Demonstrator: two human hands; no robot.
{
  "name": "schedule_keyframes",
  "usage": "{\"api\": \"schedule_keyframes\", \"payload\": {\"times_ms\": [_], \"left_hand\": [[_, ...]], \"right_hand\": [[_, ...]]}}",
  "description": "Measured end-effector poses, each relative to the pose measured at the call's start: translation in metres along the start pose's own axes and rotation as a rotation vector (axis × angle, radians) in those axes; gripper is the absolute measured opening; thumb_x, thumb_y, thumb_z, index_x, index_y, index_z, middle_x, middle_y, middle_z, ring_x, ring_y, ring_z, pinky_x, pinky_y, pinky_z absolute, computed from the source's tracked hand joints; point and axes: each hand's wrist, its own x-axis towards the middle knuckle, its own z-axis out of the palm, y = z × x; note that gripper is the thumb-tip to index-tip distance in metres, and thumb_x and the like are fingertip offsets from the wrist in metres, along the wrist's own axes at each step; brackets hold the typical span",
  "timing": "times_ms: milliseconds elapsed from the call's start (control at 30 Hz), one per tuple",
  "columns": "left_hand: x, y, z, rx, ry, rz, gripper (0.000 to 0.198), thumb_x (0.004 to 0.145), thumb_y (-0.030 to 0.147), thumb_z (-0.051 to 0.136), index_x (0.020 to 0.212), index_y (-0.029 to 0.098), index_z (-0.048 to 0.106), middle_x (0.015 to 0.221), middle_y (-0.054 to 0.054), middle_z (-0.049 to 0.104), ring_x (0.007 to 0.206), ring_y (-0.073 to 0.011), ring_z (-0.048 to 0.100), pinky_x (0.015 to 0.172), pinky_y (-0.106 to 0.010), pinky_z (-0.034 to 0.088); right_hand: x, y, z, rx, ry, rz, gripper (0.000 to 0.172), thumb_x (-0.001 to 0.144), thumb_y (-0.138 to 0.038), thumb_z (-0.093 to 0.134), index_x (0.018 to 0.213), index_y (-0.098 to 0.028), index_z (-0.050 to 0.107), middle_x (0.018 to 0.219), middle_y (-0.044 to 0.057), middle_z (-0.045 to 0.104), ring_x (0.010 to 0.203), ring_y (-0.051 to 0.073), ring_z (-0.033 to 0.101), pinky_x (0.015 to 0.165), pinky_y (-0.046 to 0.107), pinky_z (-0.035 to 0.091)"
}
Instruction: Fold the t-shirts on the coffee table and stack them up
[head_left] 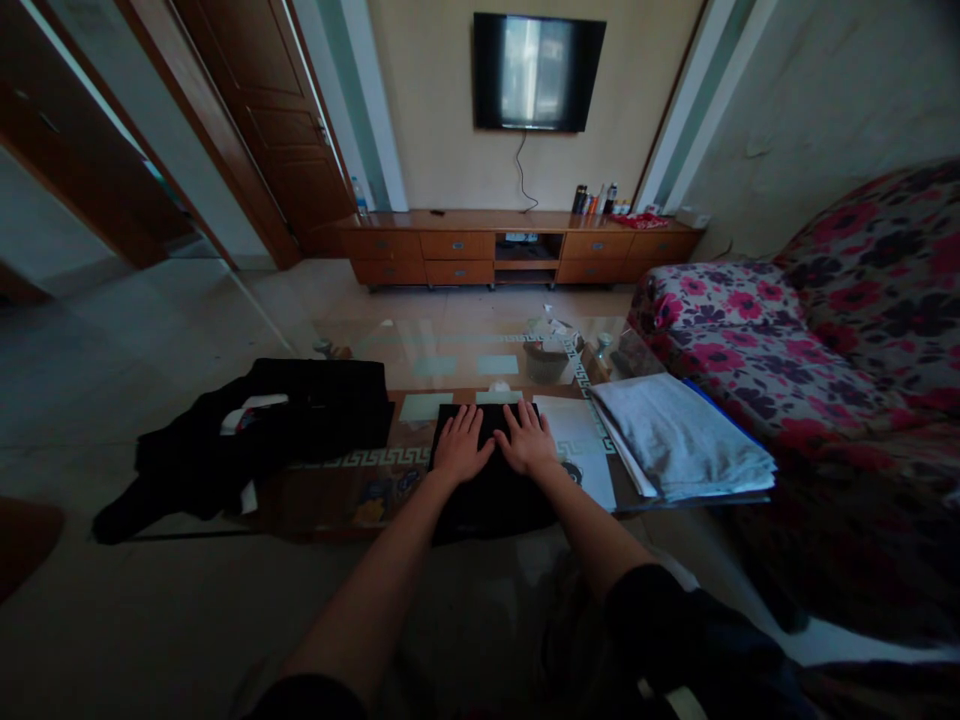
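Observation:
A folded black garment (487, 490) lies on the near edge of a glass coffee table (450, 360). My left hand (460, 446) rests flat on its far left part, fingers stretched out. My right hand (527, 440) lies flat beside it on the far right part, fingers spread. The two hands almost touch. Neither hand grips anything.
A heap of black clothes (262, 430) lies on the table's left end. A stack of folded grey cloth (679, 440) sits at the right end, next to a floral sofa (825, 330). A bowl (546, 360) stands farther back. A wooden TV cabinet (517, 245) and wall television (536, 72) are beyond.

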Motion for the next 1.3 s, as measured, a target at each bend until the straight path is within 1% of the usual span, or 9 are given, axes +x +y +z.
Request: {"api": "schedule_keyframes", "payload": {"times_ms": [200,400,600,867,933,1033,1133,1233,1300], "left_hand": [[-0.004,-0.019,-0.013,-0.021,-0.076,-0.027,0.072,0.103,0.051,0.035,0.164,0.012,0.027,0.173,-0.015,0.015,0.16,-0.031,0.015,0.127,-0.048,0.021],[-0.037,-0.032,-0.027,0.055,-0.112,0.008,0.076,0.104,0.056,0.03,0.164,0.01,0.026,0.173,-0.016,0.018,0.16,-0.03,0.015,0.128,-0.049,0.018],[-0.082,-0.008,-0.021,0.063,0.023,0.03,0.074,0.105,0.056,0.025,0.164,0.01,0.028,0.173,-0.015,0.019,0.161,-0.0284,0.013,0.129,-0.048,0.018],[-0.086,0.017,-0.027,0.053,0.023,0.088,0.07,0.105,0.055,0.031,0.163,0.016,0.033,0.172,-0.012,0.023,0.161,-0.0274,0.014,0.13,-0.049,0.016],[-0.093,0.029,-0.032,0.038,-0.015,0.155,0.076,0.102,0.061,0.035,0.164,0.017,0.03,0.173,-0.013,0.022,0.161,-0.0291,0.015,0.129,-0.051,0.016],[-0.109,0.049,-0.033,0.007,-0.09,0.288,0.104,0.087,0.073,0.056,0.167,0.021,0.017,0.174,-0.014,0.016,0.161,-0.0338,0.012,0.128,-0.054,0.018],[-0.117,0.062,-0.028,0.052,-0.149,0.315,0.114,0.077,0.051,0.076,0.168,0.022,0.013,0.174,-0.015,0.008,0.161,-0.0369,0.009,0.127,-0.056,0.021],[-0.116,0.069,-0.026,0.109,-0.195,0.288,0.1,0.08,0.02,0.069,0.166,0.023,0.02,0.174,-0.016,0.011,0.16,-0.0356,0.017,0.124,-0.055,0.029],[-0.113,0.073,-0.03,0.108,-0.214,0.274,0.096,0.079,0.012,0.065,0.165,0.023,0.024,0.173,-0.017,0.015,0.158,-0.0365,0.021,0.122,-0.055,0.033]], "right_hand": [[-0.001,-0.002,-0.004,0.027,0.022,0.156,0.081,0.1,-0.055,0.049,0.166,-0.016,0.024,0.174,0.018,0.006,0.16,0.034,0.01,0.124,0.056,0.013],[-0.022,0.006,-0.007,0.03,-0.005,0.254,0.086,0.101,-0.055,0.045,0.166,-0.006,0.018,0.173,0.024,0.005,0.159,0.038,0.007,0.123,0.061,0.015],[-0.057,0.009,0.006,0.038,0.051,0.155,0.082,0.105,-0.057,0.035,0.166,-0.006,0.017,0.173,0.023,0.009,0.16,0.036,0.007,0.124,0.059,0.01],[-0.065,0.011,0.007,0.035,0.122,0.137,0.073,0.106,-0.054,0.033,0.165,-0.013,0.025,0.173,0.018,0.015,0.159,0.032,0.01,0.124,0.058,0.009],[-0.065,0.009,0.005,0.038,0.105,0.158,0.074,0.105,-0.054,0.036,0.166,-0.014,0.025,0.173,0.018,0.016,0.159,0.034,0.012,0.123,0.059,0.01],[-0.066,0.008,0.001,0.065,0.068,0.196,0.075,0.103,-0.054,0.04,0.165,-0.014,0.026,0.172,0.019,0.017,0.158,0.037,0.014,0.122,0.06,0.014],[-0.068,0.011,-0.007,0.102,0.046,0.209,0.076,0.102,-0.053,0.044,0.164,-0.013,0.027,0.171,0.02,0.019,0.157,0.038,0.015,0.121,0.06,0.016],[-0.068,0.015,-0.018,0.16,0.068,0.226,0.073,0.102,-0.051,0.046,0.163,-0.015,0.03,0.17,0.02,0.024,0.155,0.038,0.02,0.12,0.059,0.02],[-0.067,0.02,-0.028,0.22,0.092,0.241,0.069,0.102,-0.05,0.047,0.16,-0.017,0.035,0.167,0.019,0.031,0.152,0.037,0.027,0.119,0.057,0.025]]}}
